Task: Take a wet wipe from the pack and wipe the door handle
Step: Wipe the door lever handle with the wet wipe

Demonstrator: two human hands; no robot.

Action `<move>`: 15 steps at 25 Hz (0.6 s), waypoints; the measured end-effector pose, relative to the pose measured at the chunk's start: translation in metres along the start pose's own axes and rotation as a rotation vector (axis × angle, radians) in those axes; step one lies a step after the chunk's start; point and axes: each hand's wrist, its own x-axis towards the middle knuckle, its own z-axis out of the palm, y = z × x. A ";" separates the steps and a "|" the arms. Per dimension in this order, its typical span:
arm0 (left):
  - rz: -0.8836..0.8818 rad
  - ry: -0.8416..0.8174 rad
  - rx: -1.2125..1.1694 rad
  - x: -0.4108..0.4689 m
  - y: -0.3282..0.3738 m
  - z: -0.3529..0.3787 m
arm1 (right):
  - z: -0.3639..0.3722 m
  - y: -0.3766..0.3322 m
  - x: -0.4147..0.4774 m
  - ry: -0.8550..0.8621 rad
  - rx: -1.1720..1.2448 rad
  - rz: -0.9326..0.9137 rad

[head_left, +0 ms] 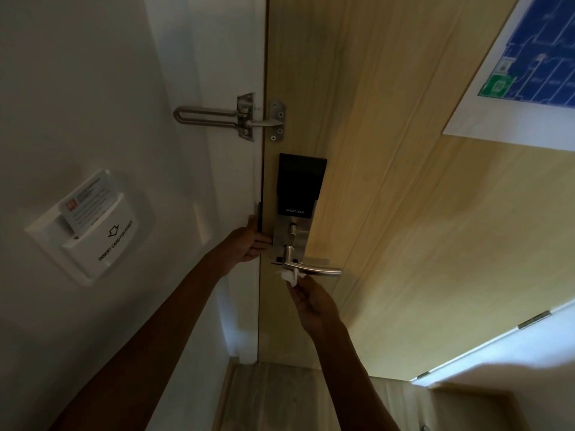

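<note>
Head view. Pale wood door [389, 181] fills centre and right of frame; white wall [93, 88] at left. Frame centre: black smart lock [300, 185] on steel plate, door handle [314, 269] below it, lever pointing right. Right hand [314, 303] just below handle, pinching white wet wipe [289, 275] against lever's inner end. Left hand [249, 244] gripping door edge beside lock plate. Swing-bar latch [230, 118] upper centre. Key-card holder [93, 231] on wall, left of frame. Blue floor plan [535, 57] upper right. Wood-look floor [280, 396] at bottom.
</note>
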 end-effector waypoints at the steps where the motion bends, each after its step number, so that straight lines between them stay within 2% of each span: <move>1: 0.006 -0.001 -0.007 0.000 -0.001 0.000 | -0.004 -0.003 0.001 0.020 0.004 -0.006; 9: 0.025 -0.025 -0.118 0.000 -0.029 0.000 | -0.042 -0.045 0.000 0.098 0.048 -0.095; 12: 0.023 -0.028 -0.143 -0.001 -0.031 0.000 | -0.052 -0.063 -0.009 0.177 -0.006 -0.291; 15: 0.023 -0.031 -0.145 -0.001 -0.028 0.002 | -0.057 -0.070 -0.005 0.320 -0.293 -0.543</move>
